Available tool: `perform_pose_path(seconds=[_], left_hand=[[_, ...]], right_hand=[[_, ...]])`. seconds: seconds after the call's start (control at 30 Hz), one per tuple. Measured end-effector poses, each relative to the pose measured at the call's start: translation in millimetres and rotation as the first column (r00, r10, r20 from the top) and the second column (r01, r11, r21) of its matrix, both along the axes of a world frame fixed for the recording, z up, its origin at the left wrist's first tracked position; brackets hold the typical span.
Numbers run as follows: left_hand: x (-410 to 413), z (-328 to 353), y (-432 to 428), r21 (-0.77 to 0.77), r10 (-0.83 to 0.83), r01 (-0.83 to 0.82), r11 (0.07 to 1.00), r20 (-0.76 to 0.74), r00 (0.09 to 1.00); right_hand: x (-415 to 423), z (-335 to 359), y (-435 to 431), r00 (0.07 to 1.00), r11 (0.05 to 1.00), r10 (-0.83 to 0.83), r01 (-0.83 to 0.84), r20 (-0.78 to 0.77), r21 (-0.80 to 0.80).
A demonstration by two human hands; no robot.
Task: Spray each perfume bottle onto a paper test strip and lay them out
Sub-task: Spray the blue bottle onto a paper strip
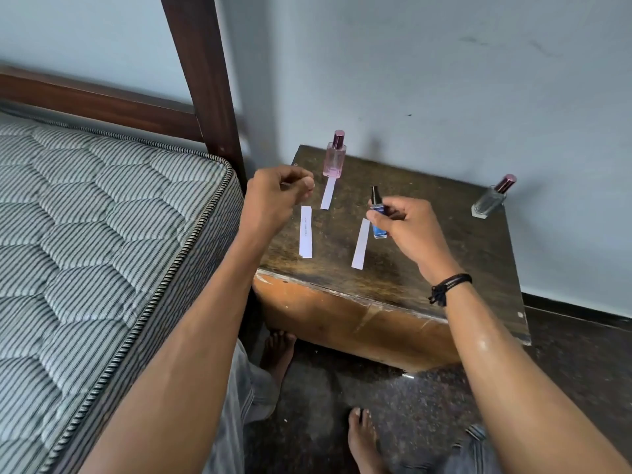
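Right hand point(400, 222) gripped blue bottle point(379, 230). Left hand point(273, 196) fingers curled; whether holding anything could not be determined. Three strips point(306, 232) lay on table point(444, 241).

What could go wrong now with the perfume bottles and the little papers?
The right hand holds the blue bottle right beside a paper strip, and a second strip by the pink bottle is close too. A wide spray might hit both and mix smells. The clear bottle stands by the table's right edge, so a bump could knock it off.
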State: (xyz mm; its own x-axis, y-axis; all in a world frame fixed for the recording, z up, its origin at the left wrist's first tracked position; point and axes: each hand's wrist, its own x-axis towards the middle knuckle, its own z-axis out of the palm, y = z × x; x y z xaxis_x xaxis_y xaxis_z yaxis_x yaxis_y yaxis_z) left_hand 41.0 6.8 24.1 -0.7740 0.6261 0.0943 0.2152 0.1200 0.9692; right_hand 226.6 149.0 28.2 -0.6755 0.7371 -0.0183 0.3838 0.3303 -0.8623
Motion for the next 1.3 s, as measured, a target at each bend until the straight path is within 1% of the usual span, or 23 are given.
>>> perform_pose_path(seconds=[0.07,0.17,0.33,0.43,0.53,0.73,0.93,1.07,1.17,1.23,1.3], left_hand=[[5,-1,3,-0.058,-0.014,0.01,0.998,-0.072,0.997],[14,-1,8,-0.142,-0.046,0.027,0.99,-0.132,0.99],[31,-6,18,-0.27,-0.116,0.061,0.961,-0.194,0.974],[37,-12,23,-0.367,-0.177,0.091,0.926,-0.209,0.962],[41,-17,24,-0.457,-0.212,0.087,0.885,-0.229,0.95],[48,-27,27,-0.574,-0.281,0.051,0.818,-0.32,0.905],[49,-32,27,-0.608,-0.325,0.039,0.793,-0.367,0.872],[46,-33,28,-0.615,-0.333,0.062,0.786,-0.337,0.881],[43,-31,28,-0.545,-0.318,0.099,0.833,-0.323,0.892],[43,-30,29,-0.492,-0.357,0.148,0.858,-0.363,0.861],[46,-32,30,-0.472,-0.425,0.214,0.855,-0.4,0.812]], right_hand=[[0,0,1,1.0,1.0,0.012,-0.012,0.016,0.007],[0,0,3,1.0,1.0,0.023,-0.023,0.02,0.008],[-1,-3,5,1.0,0.996,0.003,-0.005,-0.027,-0.084],[1,-4,7,0.999,0.997,0.012,-0.015,-0.043,-0.079],[3,-5,8,0.999,0.997,0.026,-0.029,-0.043,-0.073],[4,-5,8,0.999,0.999,0.024,-0.025,-0.027,-0.045],[6,-8,11,0.998,0.997,0.055,-0.053,0.036,-0.051],[9,-4,12,0.99,0.991,0.099,-0.088,0.102,-0.105],[10,-1,14,0.99,0.967,0.107,-0.082,0.096,-0.24],[10,-2,17,0.997,0.931,0.06,-0.04,0.043,-0.363],[11,-4,22,1.0,0.872,-0.009,-0.007,-0.03,-0.49]])
